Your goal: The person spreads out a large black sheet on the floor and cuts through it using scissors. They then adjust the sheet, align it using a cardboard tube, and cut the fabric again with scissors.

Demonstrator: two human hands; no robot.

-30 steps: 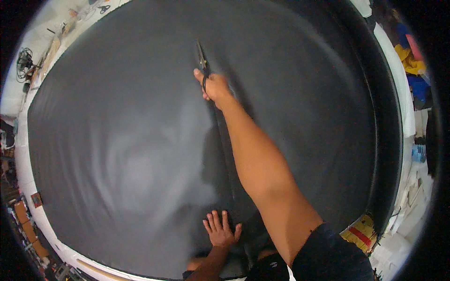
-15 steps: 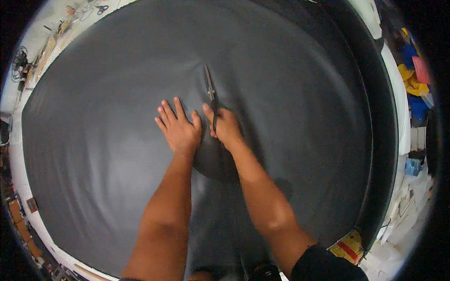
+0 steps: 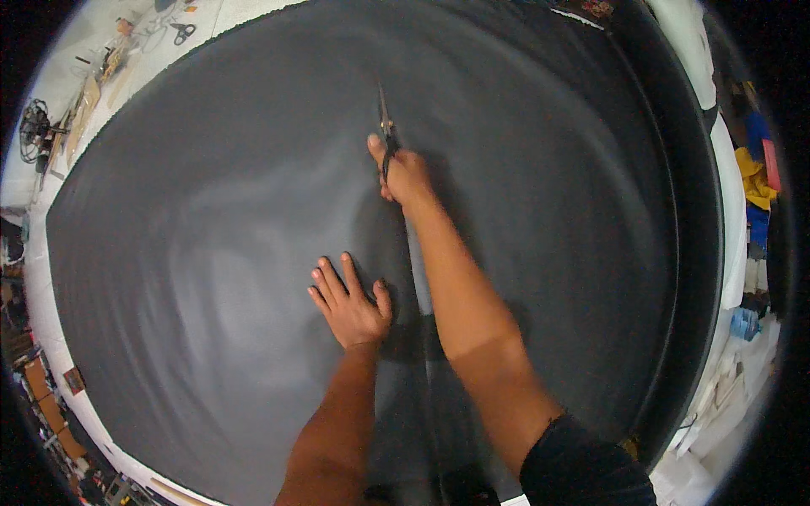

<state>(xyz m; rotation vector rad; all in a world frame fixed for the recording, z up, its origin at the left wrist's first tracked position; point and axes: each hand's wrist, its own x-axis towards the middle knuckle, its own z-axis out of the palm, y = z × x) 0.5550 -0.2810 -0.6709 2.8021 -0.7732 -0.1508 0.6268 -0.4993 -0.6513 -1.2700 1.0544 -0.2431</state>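
Observation:
A large sheet of smooth black leather-like material (image 3: 228, 194) covers most of the table. My right hand (image 3: 407, 175) is closed round the handles of a pair of scissors (image 3: 387, 126), whose blades point away from me at the sheet's middle. From beneath that hand a cut line runs back toward me, its edges close together. Lower and to the left, my left hand (image 3: 356, 314) lies on the material beside the cut, fingers spread, holding nothing. My right fingers partly hide the scissor handles.
Along the right side runs a thick roll of black material (image 3: 696, 244). The white table edge (image 3: 51, 312) shows on the left. Another pair of scissors (image 3: 182, 34) and a coiled black cable (image 3: 35, 131) lie at the far left. A blue plastic container (image 3: 745, 324) stands at right.
My right hand has moved forward with the scissors, and the cut behind it is longer. My left hand sits nearer to me and a little further right, still spread flat.

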